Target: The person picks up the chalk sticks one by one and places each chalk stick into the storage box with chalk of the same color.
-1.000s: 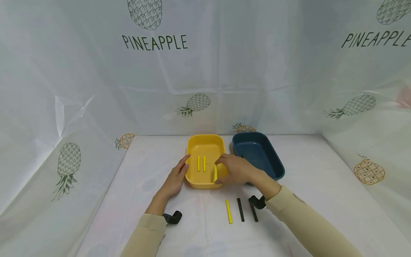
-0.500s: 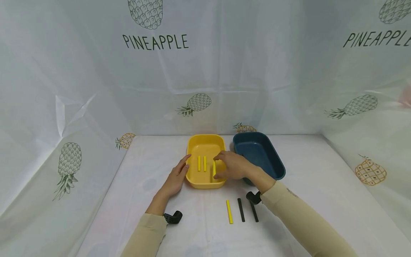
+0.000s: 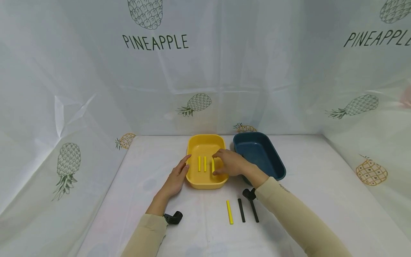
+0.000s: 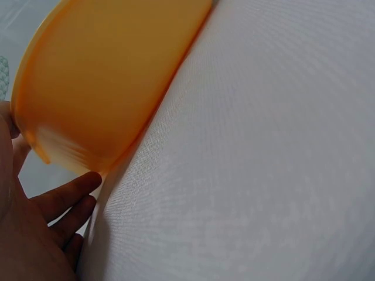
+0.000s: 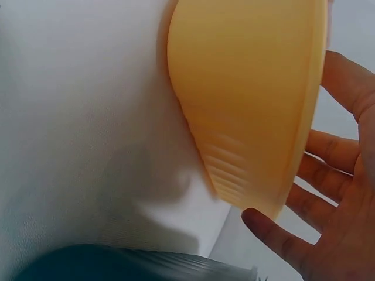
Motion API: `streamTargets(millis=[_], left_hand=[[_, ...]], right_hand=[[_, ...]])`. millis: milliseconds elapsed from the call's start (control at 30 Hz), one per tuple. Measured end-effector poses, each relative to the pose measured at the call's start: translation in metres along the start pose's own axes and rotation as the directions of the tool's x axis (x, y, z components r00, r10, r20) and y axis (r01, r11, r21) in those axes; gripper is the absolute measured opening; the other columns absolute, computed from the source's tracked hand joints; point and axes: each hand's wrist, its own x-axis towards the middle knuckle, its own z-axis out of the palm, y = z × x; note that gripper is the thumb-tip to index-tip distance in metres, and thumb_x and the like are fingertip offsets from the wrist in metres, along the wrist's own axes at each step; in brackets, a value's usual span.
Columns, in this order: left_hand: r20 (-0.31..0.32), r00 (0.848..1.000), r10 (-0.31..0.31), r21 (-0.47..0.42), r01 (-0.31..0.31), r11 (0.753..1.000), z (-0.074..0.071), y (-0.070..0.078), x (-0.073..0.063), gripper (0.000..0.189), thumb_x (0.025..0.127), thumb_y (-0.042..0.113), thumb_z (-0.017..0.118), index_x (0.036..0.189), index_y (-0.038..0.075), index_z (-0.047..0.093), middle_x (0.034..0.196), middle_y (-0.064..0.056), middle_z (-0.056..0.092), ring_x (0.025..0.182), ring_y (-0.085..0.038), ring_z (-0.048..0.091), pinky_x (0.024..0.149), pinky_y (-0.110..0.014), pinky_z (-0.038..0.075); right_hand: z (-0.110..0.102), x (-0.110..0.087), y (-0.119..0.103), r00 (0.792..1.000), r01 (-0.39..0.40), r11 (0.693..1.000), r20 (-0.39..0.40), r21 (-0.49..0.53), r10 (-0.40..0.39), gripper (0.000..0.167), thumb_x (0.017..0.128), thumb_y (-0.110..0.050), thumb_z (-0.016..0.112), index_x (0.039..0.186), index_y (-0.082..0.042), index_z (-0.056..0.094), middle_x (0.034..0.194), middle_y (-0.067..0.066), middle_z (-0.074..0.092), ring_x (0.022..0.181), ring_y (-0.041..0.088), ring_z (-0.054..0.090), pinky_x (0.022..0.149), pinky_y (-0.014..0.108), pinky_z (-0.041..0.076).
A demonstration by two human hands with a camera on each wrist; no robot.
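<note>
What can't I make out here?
Right wrist: inside of the yellow tray, hidden by its wall.
Head: whether the held yellow stick touches that tray's floor; too small.
Head: left side of the blue tray, partly behind the right hand.
Head: far end of the rightmost black stick, behind the wrist camera.
Left wrist: part of the left hand, beyond the left edge.

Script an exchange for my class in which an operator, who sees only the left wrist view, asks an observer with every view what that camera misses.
Operator: My camera shows the left hand against the outside of the yellow tray. What lies in it?
Observer: Two yellow sticks lie side by side on its floor, slightly apart.
Operator: And what is the right hand doing?
Observer: It pinches a third yellow stick, to the right of those two.
</note>
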Motion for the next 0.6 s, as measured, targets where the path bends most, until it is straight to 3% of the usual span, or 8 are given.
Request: streamTargets(millis=[600], left_hand=[[-0.001, 1.0, 0.008, 0.009, -0.008, 1.0, 0.0, -0.003, 0.004, 0.045, 0.112, 0.047, 0.038, 0.154, 0.059, 0.03, 0.169, -0.005, 0.035, 0.158, -0.036, 0.028, 0.126, -0.066, 0.019]], right_hand=[[0.01, 0.024, 0.008, 0.999, -0.044, 0.999, 0.029, 0.003, 0.044, 0.069, 0.089, -0.045, 0.081, 0.146, -0.012, 0.058, 0.154, 0.009, 0.053, 0.14, 0.028, 0.051, 0.121, 0.049, 0.041]])
